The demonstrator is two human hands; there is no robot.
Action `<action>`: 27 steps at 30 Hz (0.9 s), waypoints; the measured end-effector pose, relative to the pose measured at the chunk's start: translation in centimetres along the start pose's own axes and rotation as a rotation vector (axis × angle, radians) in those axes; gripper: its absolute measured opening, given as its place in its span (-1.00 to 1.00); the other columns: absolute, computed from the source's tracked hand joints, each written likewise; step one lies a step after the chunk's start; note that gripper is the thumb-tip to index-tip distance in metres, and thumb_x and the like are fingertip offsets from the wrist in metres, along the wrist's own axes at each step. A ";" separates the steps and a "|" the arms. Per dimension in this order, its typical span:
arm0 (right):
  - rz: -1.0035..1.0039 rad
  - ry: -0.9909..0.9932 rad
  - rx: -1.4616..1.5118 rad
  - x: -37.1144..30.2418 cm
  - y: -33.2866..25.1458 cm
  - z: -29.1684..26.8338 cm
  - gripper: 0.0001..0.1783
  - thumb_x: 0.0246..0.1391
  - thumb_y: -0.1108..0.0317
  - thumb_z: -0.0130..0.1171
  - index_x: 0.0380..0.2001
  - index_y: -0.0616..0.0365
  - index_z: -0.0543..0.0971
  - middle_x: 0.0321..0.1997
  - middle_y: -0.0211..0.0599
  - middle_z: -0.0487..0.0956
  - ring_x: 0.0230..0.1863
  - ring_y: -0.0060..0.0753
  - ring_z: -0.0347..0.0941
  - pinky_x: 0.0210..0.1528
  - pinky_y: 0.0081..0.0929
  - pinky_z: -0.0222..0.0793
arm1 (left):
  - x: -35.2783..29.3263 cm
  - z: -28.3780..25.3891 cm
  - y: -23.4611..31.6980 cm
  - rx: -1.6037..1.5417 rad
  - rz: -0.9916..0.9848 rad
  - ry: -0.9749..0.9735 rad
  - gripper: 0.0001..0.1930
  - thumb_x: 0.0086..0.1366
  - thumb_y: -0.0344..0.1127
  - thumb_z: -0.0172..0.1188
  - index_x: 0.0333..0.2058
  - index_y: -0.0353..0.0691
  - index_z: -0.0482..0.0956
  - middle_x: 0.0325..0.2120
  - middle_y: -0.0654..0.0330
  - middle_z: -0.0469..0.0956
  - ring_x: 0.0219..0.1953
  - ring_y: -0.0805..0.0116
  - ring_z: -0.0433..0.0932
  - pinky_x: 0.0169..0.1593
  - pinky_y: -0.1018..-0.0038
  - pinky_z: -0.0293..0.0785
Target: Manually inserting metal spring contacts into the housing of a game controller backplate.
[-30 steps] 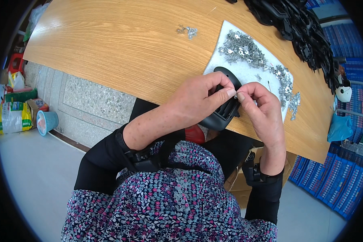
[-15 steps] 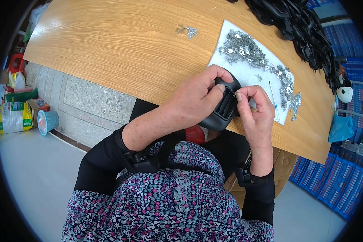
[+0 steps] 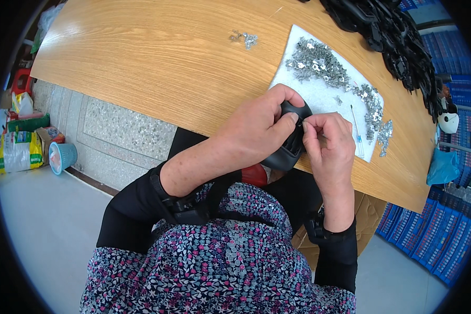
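The left hand (image 3: pixel 257 127) has its grip clamped on a black, oblong plastic housing (image 3: pixel 281 159) at the near edge of the wood-grain counter (image 3: pixel 167 68), long axis running away from the body. At its right side, the right hand (image 3: pixel 331 138) pinches; on what, I cannot tell.

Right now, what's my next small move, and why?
Perhaps ease your right hand slightly toward the slatted opening in the black part: its thumb and finger are pinched beside it, and your left hand grips the part. Whether they hold anything is unclear.
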State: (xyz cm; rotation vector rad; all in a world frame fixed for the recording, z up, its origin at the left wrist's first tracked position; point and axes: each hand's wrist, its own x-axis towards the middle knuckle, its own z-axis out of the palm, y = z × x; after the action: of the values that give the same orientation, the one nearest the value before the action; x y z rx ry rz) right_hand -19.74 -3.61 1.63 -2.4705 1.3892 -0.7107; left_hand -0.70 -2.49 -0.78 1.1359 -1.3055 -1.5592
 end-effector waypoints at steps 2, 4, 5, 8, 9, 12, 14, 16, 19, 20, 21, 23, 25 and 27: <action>0.113 0.004 0.070 0.2 -0.7 0.1 -0.87 -0.01 0.50 0.28 -0.35 0.18 0.56 -0.35 -0.19 0.57 -0.23 0.00 0.50 -0.07 -0.22 0.33 | -0.1 0.2 -0.2 0.011 0.008 0.011 -0.74 0.41 -0.48 0.01 0.05 -0.32 0.39 -0.25 0.26 0.55 -0.22 0.60 0.50 -0.14 0.58 0.45; 0.159 -0.005 0.096 0.2 -0.8 0.0 -0.86 -0.03 0.50 0.28 -0.34 0.18 0.56 -0.35 -0.17 0.57 -0.23 -0.01 0.50 -0.07 -0.23 0.33 | -0.1 0.4 -0.7 -0.015 0.038 0.023 -0.72 0.38 -0.48 0.05 0.05 -0.32 0.40 -0.32 0.30 0.53 -0.29 0.64 0.46 -0.23 0.59 0.42; 0.148 -0.018 0.091 0.1 -0.5 0.0 -0.85 -0.03 0.51 0.27 -0.34 0.18 0.56 -0.35 -0.16 0.57 -0.23 -0.01 0.50 -0.08 -0.23 0.32 | -0.2 0.3 -0.5 0.038 0.031 0.027 -0.70 0.36 -0.47 0.07 0.05 -0.31 0.40 -0.37 0.32 0.50 -0.34 0.65 0.43 -0.29 0.59 0.37; 0.078 -0.012 -0.012 -0.1 -0.7 0.0 -0.85 -0.03 0.52 0.26 -0.33 0.19 0.56 -0.35 -0.15 0.55 -0.23 -0.01 0.49 -0.07 -0.22 0.30 | -0.5 0.2 0.6 0.143 0.022 0.047 -0.66 0.30 -0.46 0.12 0.05 -0.28 0.41 -0.53 0.41 0.39 -0.49 0.66 0.31 -0.43 0.58 0.23; 0.047 -0.004 -0.063 -0.2 -0.8 0.0 -0.85 -0.02 0.52 0.25 -0.32 0.20 0.55 -0.35 -0.14 0.55 -0.23 -0.01 0.48 -0.07 -0.22 0.29 | -0.5 0.3 0.7 0.139 0.029 0.060 -0.64 0.28 -0.46 0.13 0.06 -0.28 0.42 -0.56 0.43 0.34 -0.52 0.66 0.26 -0.46 0.57 0.19; 0.019 -0.008 -0.031 -0.4 -0.5 0.1 -0.85 -0.02 0.53 0.23 -0.32 0.20 0.55 -0.35 -0.14 0.53 -0.22 -0.02 0.47 -0.07 -0.21 0.27 | -0.5 0.3 0.7 0.132 0.037 0.071 -0.62 0.26 -0.46 0.14 0.06 -0.26 0.42 -0.62 0.45 0.30 -0.56 0.66 0.23 -0.49 0.56 0.14; 0.012 -0.003 -0.015 -0.5 0.0 0.2 -0.85 -0.02 0.54 0.23 -0.31 0.19 0.55 -0.35 -0.15 0.53 -0.22 -0.02 0.47 -0.07 -0.20 0.25 | -0.5 0.3 0.8 0.118 0.037 0.068 -0.62 0.26 -0.47 0.14 0.07 -0.26 0.42 -0.62 0.45 0.29 -0.56 0.66 0.23 -0.49 0.56 0.15; 0.006 0.006 -0.014 -0.5 0.1 0.4 -0.85 -0.01 0.54 0.23 -0.32 0.18 0.55 -0.35 -0.15 0.52 -0.23 -0.03 0.47 -0.08 -0.21 0.23 | -0.5 0.2 0.7 0.094 0.032 0.065 -0.62 0.26 -0.47 0.13 0.07 -0.27 0.42 -0.61 0.45 0.30 -0.56 0.66 0.23 -0.49 0.57 0.14; 0.002 0.010 -0.050 -0.5 -0.2 0.6 -0.86 -0.01 0.53 0.23 -0.33 0.18 0.54 -0.36 -0.16 0.52 -0.23 -0.04 0.47 -0.08 -0.22 0.22 | -0.5 0.3 0.5 0.093 0.057 0.063 -0.63 0.27 -0.48 0.13 0.07 -0.28 0.42 -0.60 0.44 0.31 -0.56 0.67 0.24 -0.49 0.58 0.14; 0.003 0.001 -0.068 -0.4 -0.3 0.4 -0.86 -0.01 0.52 0.23 -0.33 0.18 0.53 -0.36 -0.16 0.52 -0.23 -0.04 0.47 -0.08 -0.23 0.22 | -0.4 0.3 0.5 0.083 0.056 0.059 -0.63 0.27 -0.48 0.13 0.07 -0.29 0.41 -0.60 0.44 0.32 -0.55 0.67 0.24 -0.49 0.58 0.14; 0.003 -0.009 -0.087 -0.2 -0.5 0.3 -0.87 -0.01 0.51 0.23 -0.34 0.18 0.53 -0.36 -0.17 0.52 -0.23 -0.05 0.47 -0.08 -0.23 0.22 | -0.4 0.3 0.4 0.072 0.056 0.055 -0.63 0.27 -0.48 0.13 0.06 -0.30 0.41 -0.59 0.43 0.33 -0.55 0.68 0.24 -0.49 0.59 0.14; 0.047 -0.052 -0.111 0.1 -1.2 -0.3 -0.87 -0.01 0.51 0.23 -0.34 0.17 0.53 -0.36 -0.17 0.53 -0.24 -0.05 0.47 -0.07 -0.21 0.23 | -0.4 0.3 0.2 0.060 0.057 0.047 -0.63 0.27 -0.48 0.13 0.07 -0.30 0.41 -0.58 0.42 0.34 -0.54 0.68 0.25 -0.49 0.59 0.15; 0.068 -0.068 -0.114 0.4 -1.5 -0.6 -0.86 -0.02 0.51 0.23 -0.34 0.16 0.54 -0.36 -0.17 0.53 -0.23 -0.06 0.47 -0.06 -0.20 0.24 | -0.3 0.2 -0.1 0.061 0.063 0.042 -0.63 0.27 -0.48 0.13 0.07 -0.31 0.41 -0.57 0.41 0.36 -0.54 0.67 0.26 -0.49 0.59 0.16; 0.070 -0.061 -0.099 0.5 -1.6 -0.7 -0.85 -0.03 0.52 0.23 -0.33 0.16 0.55 -0.36 -0.17 0.54 -0.22 -0.06 0.47 -0.05 -0.19 0.26 | -0.3 0.2 -0.1 0.061 0.070 0.045 -0.62 0.27 -0.48 0.13 0.07 -0.31 0.41 -0.56 0.41 0.36 -0.53 0.67 0.26 -0.49 0.58 0.16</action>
State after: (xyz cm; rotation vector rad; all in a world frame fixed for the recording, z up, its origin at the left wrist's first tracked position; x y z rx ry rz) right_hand -18.67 -3.10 3.04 -2.4815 1.5141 -0.5599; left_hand -0.83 -2.14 -0.80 1.1441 -1.3562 -1.4437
